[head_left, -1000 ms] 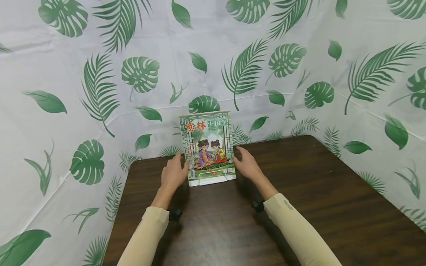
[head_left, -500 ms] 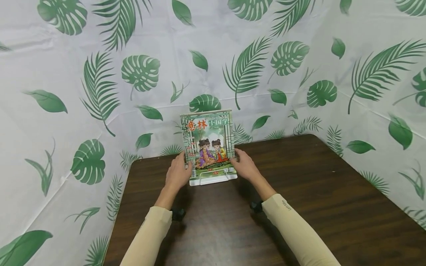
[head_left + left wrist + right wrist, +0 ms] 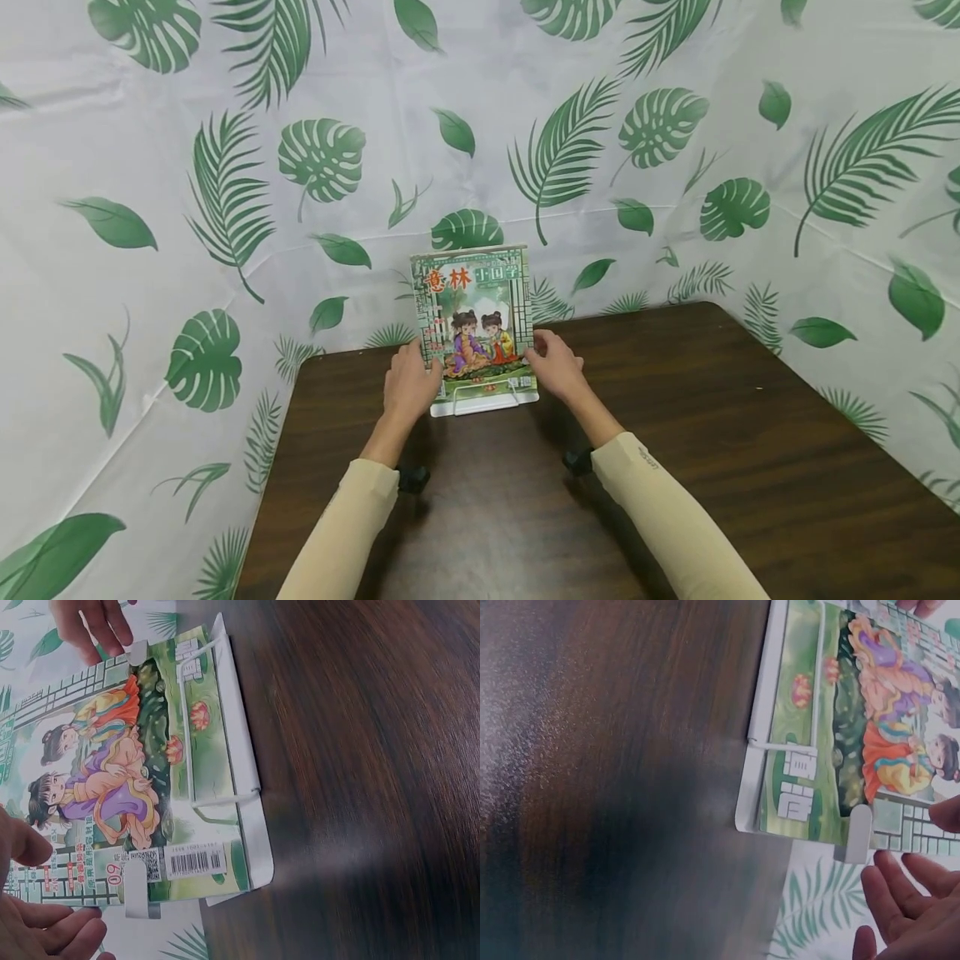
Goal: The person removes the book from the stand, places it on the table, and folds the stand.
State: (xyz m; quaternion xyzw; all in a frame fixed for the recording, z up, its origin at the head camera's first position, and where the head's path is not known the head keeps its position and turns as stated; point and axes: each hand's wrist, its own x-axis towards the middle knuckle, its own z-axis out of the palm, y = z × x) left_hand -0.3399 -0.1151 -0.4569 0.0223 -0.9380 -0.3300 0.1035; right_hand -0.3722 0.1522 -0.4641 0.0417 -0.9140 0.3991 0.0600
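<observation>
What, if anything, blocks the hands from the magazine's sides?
Nothing visible between the hands and the magazine at hand level. Lower down, white clips lap its side edges, and a wire bar crosses its front.

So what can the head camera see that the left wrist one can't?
Only the head view shows both beige sleeves and the big red title.

Only the left wrist view clearly shows the QR code and the white clip beside it.

Both show the magazine, white stand, left hand, right hand, dark table and leafy backdrop.
</observation>
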